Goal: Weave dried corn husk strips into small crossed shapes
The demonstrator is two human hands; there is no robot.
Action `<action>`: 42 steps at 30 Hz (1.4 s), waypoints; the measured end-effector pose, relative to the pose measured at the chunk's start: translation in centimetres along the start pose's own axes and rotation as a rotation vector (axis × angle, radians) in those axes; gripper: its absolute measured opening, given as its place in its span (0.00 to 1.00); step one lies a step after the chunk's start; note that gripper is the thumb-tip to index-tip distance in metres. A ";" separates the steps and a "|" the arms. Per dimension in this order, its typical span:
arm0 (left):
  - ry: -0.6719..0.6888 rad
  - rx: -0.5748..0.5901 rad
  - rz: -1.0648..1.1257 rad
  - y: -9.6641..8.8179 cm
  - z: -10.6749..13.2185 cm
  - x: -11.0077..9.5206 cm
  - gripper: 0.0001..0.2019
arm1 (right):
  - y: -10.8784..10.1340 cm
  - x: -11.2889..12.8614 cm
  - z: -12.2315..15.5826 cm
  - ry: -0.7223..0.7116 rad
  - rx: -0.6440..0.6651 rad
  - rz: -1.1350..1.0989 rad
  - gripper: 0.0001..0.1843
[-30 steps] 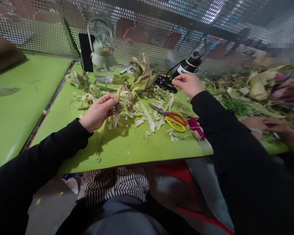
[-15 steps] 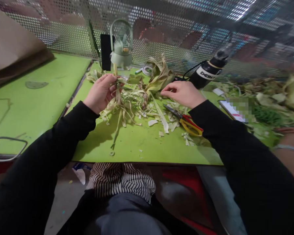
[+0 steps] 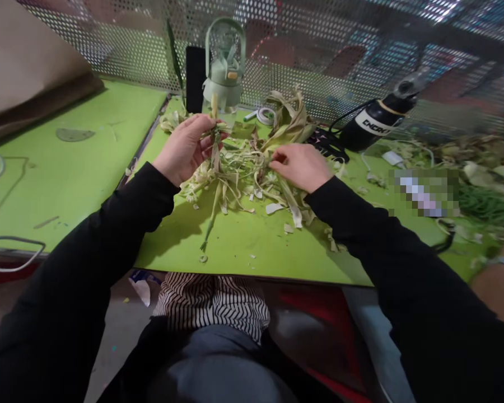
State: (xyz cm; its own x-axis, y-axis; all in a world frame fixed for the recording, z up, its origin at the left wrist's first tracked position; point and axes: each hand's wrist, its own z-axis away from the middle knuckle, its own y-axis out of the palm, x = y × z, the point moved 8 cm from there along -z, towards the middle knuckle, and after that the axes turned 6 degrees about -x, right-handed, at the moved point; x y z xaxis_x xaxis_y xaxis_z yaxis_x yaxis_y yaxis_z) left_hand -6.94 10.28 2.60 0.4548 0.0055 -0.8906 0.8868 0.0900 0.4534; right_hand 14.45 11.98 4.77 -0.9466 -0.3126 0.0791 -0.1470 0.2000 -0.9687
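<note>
My left hand (image 3: pixel 185 146) is closed round a bundle of dried pale leaf strips (image 3: pixel 215 168), holding it above the green table (image 3: pixel 243 246) with its ends hanging down. My right hand (image 3: pixel 299 166) lies on the heap of leaf strips (image 3: pixel 252 162) in the middle of the table, its fingers curled and pinching at a strip. Cut leaf scraps (image 3: pixel 277 210) are scattered beneath both hands. My right sleeve hides the scissors.
A pale green water bottle (image 3: pixel 224 67) and a dark phone (image 3: pixel 194 73) stand against the perforated metal screen (image 3: pixel 319 50). A black bottle (image 3: pixel 376 120) lies at the right, with more leaves (image 3: pixel 483 168) beyond. Another person's arm (image 3: pixel 498 280) shows at the right edge. A second green table (image 3: pixel 46 162) lies to the left.
My left hand has lifted the leaf bundle off the table and away from me. My right hand has come back from near the black bottle to the leaf heap. The view has shifted left.
</note>
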 end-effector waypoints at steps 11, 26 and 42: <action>-0.019 -0.010 -0.036 0.0 0.3 0.6 0.04 | -1.5 0.4 0.7 -0.132 -0.224 0.041 0.14; -0.121 0.236 -0.105 3.3 2.9 1.2 0.07 | -5.8 1.4 1.5 -0.144 -0.188 -0.578 0.06; -0.048 0.244 -0.156 2.4 1.3 1.2 0.06 | -4.9 -0.7 1.5 0.005 0.044 -0.772 0.11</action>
State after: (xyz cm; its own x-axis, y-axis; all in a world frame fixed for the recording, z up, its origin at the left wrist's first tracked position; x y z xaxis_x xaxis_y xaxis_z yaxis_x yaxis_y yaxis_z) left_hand -4.17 9.23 2.63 0.3097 -0.0375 -0.9501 0.9373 -0.1558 0.3117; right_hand 16.26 9.82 9.12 -0.5820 -0.3442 0.7368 -0.7544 -0.1098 -0.6472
